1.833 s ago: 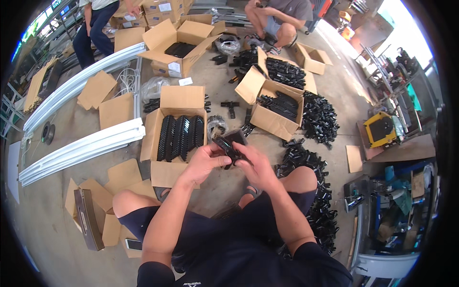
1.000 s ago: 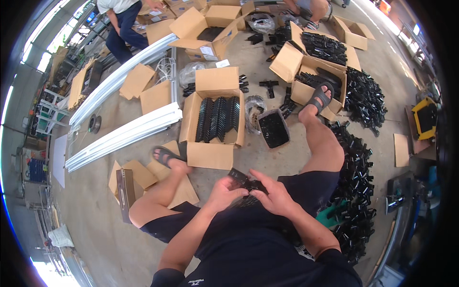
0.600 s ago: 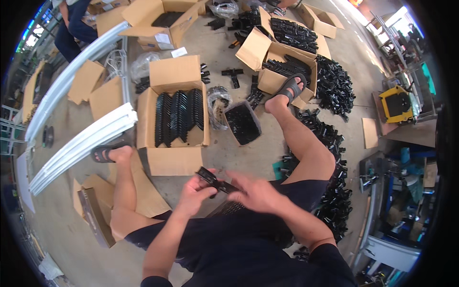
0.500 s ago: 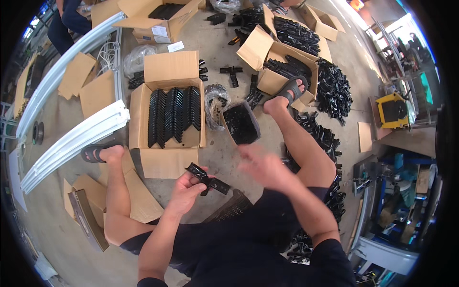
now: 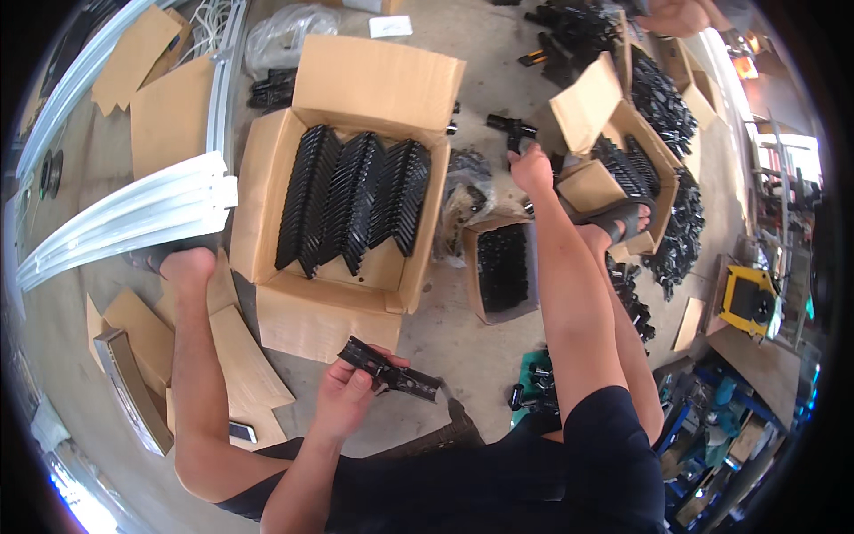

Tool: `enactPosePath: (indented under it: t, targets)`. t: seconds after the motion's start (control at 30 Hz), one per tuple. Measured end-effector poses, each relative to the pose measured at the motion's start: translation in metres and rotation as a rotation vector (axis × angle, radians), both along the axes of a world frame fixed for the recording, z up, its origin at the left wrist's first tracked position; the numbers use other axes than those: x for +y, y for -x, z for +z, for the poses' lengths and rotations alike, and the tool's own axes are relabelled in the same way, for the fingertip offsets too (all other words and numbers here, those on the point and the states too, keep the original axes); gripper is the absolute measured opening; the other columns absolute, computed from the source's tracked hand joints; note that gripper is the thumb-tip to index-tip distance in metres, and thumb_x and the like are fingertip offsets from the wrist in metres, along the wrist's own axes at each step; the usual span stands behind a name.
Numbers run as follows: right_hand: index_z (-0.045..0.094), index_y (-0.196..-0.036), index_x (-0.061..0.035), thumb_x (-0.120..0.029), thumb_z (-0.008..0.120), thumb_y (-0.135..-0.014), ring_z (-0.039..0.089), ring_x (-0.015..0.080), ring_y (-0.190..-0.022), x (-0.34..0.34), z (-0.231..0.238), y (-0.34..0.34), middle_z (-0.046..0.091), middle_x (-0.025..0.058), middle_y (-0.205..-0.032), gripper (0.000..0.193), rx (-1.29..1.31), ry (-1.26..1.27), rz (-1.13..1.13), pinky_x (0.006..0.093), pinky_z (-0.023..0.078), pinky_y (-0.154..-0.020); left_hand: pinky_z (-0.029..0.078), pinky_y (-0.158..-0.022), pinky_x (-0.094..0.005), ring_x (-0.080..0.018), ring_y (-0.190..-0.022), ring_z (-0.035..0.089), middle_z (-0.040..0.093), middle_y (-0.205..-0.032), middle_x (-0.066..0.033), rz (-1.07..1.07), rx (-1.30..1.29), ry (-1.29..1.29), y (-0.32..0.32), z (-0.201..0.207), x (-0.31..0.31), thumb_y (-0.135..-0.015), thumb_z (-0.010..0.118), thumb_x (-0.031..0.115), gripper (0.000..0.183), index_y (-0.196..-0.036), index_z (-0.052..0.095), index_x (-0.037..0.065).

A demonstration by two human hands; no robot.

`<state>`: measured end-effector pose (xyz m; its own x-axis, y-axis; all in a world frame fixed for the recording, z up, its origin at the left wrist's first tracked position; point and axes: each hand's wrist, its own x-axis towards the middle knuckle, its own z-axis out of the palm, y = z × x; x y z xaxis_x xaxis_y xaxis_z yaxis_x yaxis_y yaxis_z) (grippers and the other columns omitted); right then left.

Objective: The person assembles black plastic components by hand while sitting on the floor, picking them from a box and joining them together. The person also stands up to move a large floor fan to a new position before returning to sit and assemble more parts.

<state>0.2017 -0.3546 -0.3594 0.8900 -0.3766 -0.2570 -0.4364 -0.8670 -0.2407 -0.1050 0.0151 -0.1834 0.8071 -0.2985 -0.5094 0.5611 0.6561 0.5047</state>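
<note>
A black T-shaped plastic fitting (image 5: 409,381) is in my left hand (image 5: 345,396), its fingers closed round the middle. My right arm stretches far forward past a small box (image 5: 473,280) of tiny black parts. My right hand (image 5: 532,171) has its fingers closed on the stem of another black T-shaped fitting (image 5: 510,123) on the floor; the fingertips are partly hidden. To the left of that arm stands an open cardboard box (image 5: 347,298) with three rows of stacked black fittings (image 5: 356,200).
White metal profiles (image 5: 133,218) lie at the left. A second open carton (image 5: 583,102) and heaps of black fittings (image 5: 676,231) are at the right. Flattened cardboard (image 5: 249,365) and a phone (image 5: 242,432) lie by my left leg. Another person's hand (image 5: 676,16) shows at the top right.
My right hand has moved forward from near the small box to the fitting on the floor. My left hand still holds its fitting. The view has shifted.
</note>
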Motion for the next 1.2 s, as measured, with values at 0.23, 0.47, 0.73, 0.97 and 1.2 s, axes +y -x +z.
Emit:
enactPosePath:
  t: [0.23, 0.47, 0.73, 0.97, 1.2]
  targets:
    - [0.054, -0.117, 0.0061, -0.021, 0.063, -0.089, 0.072, 0.0335, -0.077, -0.048, -0.05, -0.009, 0.07, 0.0225, -0.099, 0.04, 0.06, -0.217, -0.16, 0.0414, 0.058, -0.064, 0.045, -0.106, -0.0435, -0.0299, -0.119, 0.063, 0.069, -0.119, -0.017, -0.076, 0.043, -0.089, -0.011, -0.001, -0.003, -0.094, 0.071, 0.028, 0.049, -0.13, 0.058, -0.002]
    - [0.052, -0.131, -0.0048, -0.006, 0.045, -0.094, 0.049, 0.0088, -0.056, 0.02, 0.107, 0.081, 0.059, 0.0021, -0.08, 0.038, -0.071, -0.993, -0.186, 0.023, 0.038, -0.048, 0.049, -0.1, -0.0425, -0.0273, -0.115, 0.064, 0.069, -0.118, -0.0152, -0.014, 0.0, -0.122, 0.009, 0.006, 0.004, -0.094, 0.071, 0.029, 0.045, -0.128, 0.06, 0.001]
    - [0.051, -0.138, -0.0045, -0.033, 0.05, -0.107, 0.048, 0.0057, -0.068, 0.111, 0.247, 0.265, 0.053, -0.0034, -0.081, 0.042, 0.026, -0.947, 0.042, 0.022, 0.041, -0.06, 0.052, -0.097, -0.0377, -0.0205, -0.113, 0.065, 0.07, -0.118, -0.0138, 0.0, -0.071, 0.045, 0.029, 0.02, 0.013, -0.097, 0.066, 0.018, 0.036, -0.129, 0.06, 0.002]
    - [0.06, -0.135, -0.0084, -0.006, 0.061, -0.095, 0.056, 0.025, -0.074, 0.178, 0.268, 0.329, 0.057, 0.0123, -0.09, 0.04, -0.375, -0.513, 0.608, 0.0345, 0.049, -0.068, 0.056, -0.087, -0.0384, -0.0217, -0.107, 0.067, 0.069, -0.12, -0.0123, 0.039, -0.161, 0.043, 0.046, 0.021, 0.014, -0.097, 0.068, 0.021, 0.034, -0.126, 0.063, 0.004]
    - [0.057, -0.14, -0.0124, 0.006, 0.067, -0.081, 0.056, 0.031, -0.084, 0.196, 0.258, 0.361, 0.054, 0.015, -0.099, 0.063, -0.45, -0.449, 0.727, 0.0387, 0.05, -0.073, 0.056, -0.097, -0.0377, -0.0202, -0.11, 0.067, 0.068, -0.122, -0.0134, 0.09, -0.229, 0.205, 0.048, 0.034, 0.018, -0.095, 0.067, 0.008, 0.033, -0.126, 0.062, 0.0]
